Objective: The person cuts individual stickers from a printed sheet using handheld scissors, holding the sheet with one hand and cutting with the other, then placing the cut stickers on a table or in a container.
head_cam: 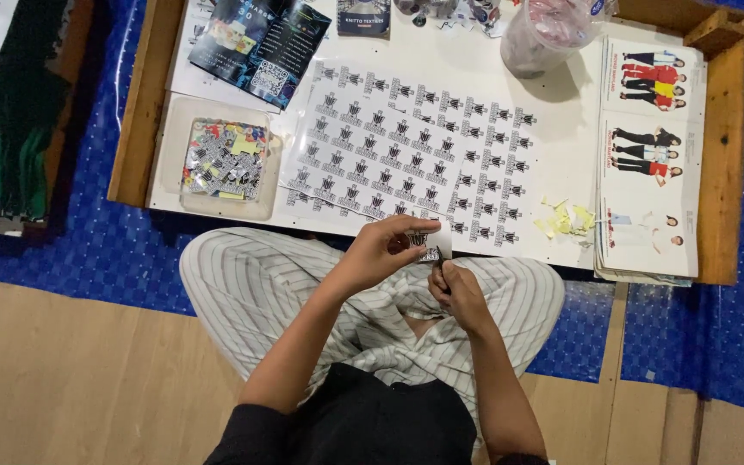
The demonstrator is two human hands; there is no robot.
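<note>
My left hand (382, 251) pinches a small black-and-white sticker piece (430, 244) over my lap, just below the table's front edge. Beside and under it, my right hand (456, 291) has its fingers curled and touches the same small piece from below. A large white sticker sheet (411, 146) printed with rows of small black logos lies on the low white table top (553, 146) right in front of both hands. A clear plastic tray (224, 160) with several cut stickers sits to the left of the sheet.
Yellow paper scraps (565, 219) lie near the front right. A stack of printed sheets with clothing figures (647, 164) fills the right side. A clear plastic cup (544, 34) and a dark brochure (260, 43) stand at the back. A blue mat (734, 327) covers the floor.
</note>
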